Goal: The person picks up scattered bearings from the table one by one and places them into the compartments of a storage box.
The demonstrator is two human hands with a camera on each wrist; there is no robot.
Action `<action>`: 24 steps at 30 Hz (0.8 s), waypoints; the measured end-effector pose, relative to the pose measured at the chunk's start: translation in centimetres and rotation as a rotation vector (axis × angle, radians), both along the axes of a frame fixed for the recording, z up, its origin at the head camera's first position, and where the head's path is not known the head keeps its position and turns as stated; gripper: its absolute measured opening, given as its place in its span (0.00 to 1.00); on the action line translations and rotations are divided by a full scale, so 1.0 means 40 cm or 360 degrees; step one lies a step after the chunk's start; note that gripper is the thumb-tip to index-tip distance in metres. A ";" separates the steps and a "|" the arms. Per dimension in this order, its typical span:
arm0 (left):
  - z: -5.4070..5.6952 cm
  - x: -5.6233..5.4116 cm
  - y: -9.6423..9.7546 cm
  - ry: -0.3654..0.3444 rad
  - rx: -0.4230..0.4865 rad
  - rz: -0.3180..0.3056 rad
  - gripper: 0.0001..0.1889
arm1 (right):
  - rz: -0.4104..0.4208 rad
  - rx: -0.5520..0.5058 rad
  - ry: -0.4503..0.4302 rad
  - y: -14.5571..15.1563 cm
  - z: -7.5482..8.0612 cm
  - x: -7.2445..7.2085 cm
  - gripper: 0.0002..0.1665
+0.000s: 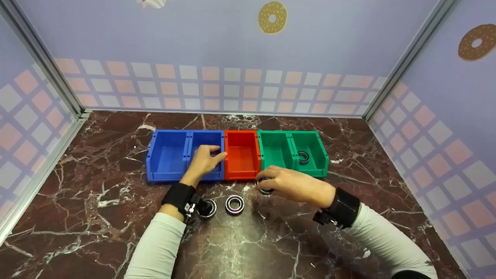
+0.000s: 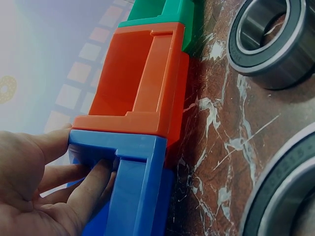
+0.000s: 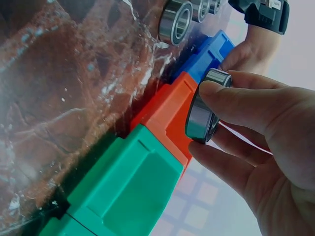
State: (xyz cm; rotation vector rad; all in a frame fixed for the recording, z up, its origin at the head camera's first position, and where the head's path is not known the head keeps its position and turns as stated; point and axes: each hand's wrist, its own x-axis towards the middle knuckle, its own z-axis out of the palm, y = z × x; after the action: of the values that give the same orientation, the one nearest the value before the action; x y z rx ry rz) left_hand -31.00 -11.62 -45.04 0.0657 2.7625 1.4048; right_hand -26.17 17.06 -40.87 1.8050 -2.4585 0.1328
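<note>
My right hand point(image 1: 294, 185) pinches a ball bearing point(image 3: 204, 110) between thumb and fingers, just in front of the left green bin point(image 1: 276, 155). In the right wrist view this bearing is seen edge-on, with the fingertips at its rim. My left hand point(image 1: 203, 161) is at the right blue bin point(image 2: 130, 191); its fingers reach inside and the thumb lies on the rim beside the red bin point(image 1: 242, 155), gripping the side wall. Another bearing point(image 1: 234, 204) lies flat on the table, and a bearing point(image 1: 211, 209) beside it is partly covered by the left wrist camera.
A left blue bin point(image 1: 167, 155) ends the joined row on one side. The right green bin point(image 1: 316, 164) at the other end holds a bearing point(image 1: 303, 157). Patterned panels point(image 1: 232, 46) surround the dark marbled table point(image 1: 248, 248) at the back and sides.
</note>
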 end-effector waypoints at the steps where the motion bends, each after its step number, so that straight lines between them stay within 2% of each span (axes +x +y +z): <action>1: 0.000 0.000 0.000 -0.0012 0.0012 0.0004 0.28 | 0.0004 -0.0009 0.0002 0.001 0.003 -0.001 0.22; 6: -0.004 -0.003 0.000 -0.0050 0.0037 0.0015 0.28 | 0.0015 -0.0044 0.0024 0.004 0.010 -0.006 0.22; 16: -0.001 -0.002 -0.002 -0.0045 0.0037 0.0018 0.28 | 0.0014 -0.0069 0.0004 0.008 0.028 -0.028 0.18; 24: 0.000 0.001 -0.002 0.0026 0.0014 0.0010 0.26 | -0.0008 -0.0058 -0.0006 0.005 0.044 -0.050 0.21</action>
State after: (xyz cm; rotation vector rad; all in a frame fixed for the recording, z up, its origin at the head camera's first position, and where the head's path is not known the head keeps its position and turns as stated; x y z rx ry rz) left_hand -30.97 -11.70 -45.03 0.0692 2.7724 1.4240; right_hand -28.16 17.24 -39.12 1.7856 -2.4468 0.1795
